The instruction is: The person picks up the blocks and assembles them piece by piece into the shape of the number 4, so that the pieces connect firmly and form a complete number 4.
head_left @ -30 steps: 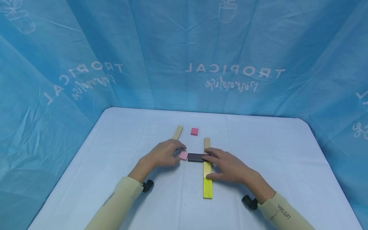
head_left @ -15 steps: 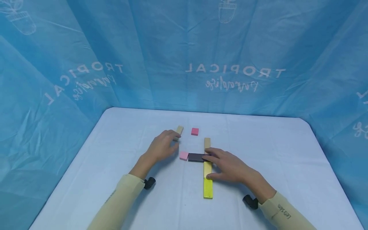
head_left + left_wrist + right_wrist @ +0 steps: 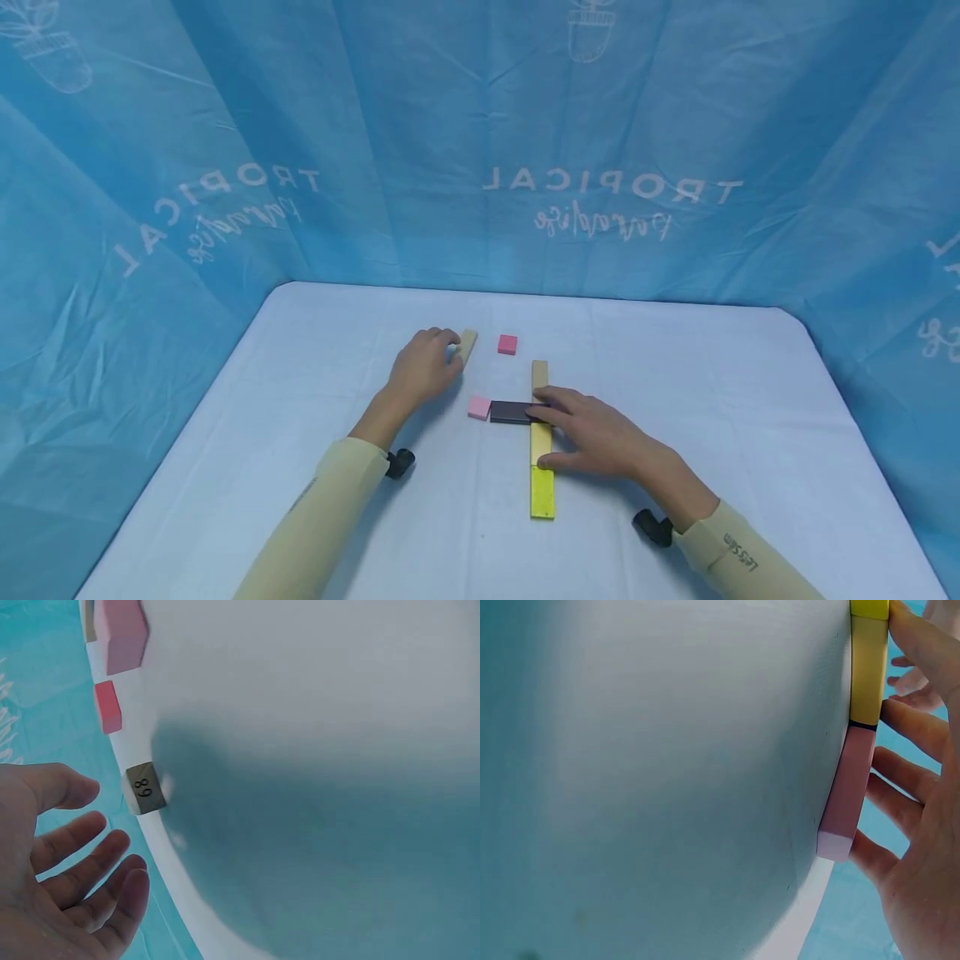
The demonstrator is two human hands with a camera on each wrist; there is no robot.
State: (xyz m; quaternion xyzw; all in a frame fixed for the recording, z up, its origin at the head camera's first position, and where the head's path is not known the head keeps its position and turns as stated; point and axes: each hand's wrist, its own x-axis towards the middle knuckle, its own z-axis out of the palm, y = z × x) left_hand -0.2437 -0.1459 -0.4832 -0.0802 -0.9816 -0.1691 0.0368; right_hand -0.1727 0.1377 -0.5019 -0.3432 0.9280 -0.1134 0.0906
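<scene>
My left hand (image 3: 424, 363) reaches to a tan wooden block (image 3: 468, 343) at the back, fingers loosely bent beside it. In the left wrist view the fingers stand apart from this block's numbered end (image 3: 145, 787), with nothing between them. My right hand (image 3: 600, 429) lies over a row of blocks, extended fingers touching them. That row has a tan block (image 3: 540, 375) at the far end, a pale yellow block (image 3: 541, 448) and a bright yellow block (image 3: 542, 493) nearest me. A black block (image 3: 510, 412) juts left from it, partly under the right fingers.
A light pink block (image 3: 479, 407) sits at the black block's left end. Farther back is a small red-pink block (image 3: 507, 344), right of the loose tan one. White cloth covers the table (image 3: 720, 375), and a blue printed curtain (image 3: 420, 108) surrounds its back and sides.
My left hand has left the light pink block and moved away from me to the loose tan block. The right hand and the row under it have stayed put.
</scene>
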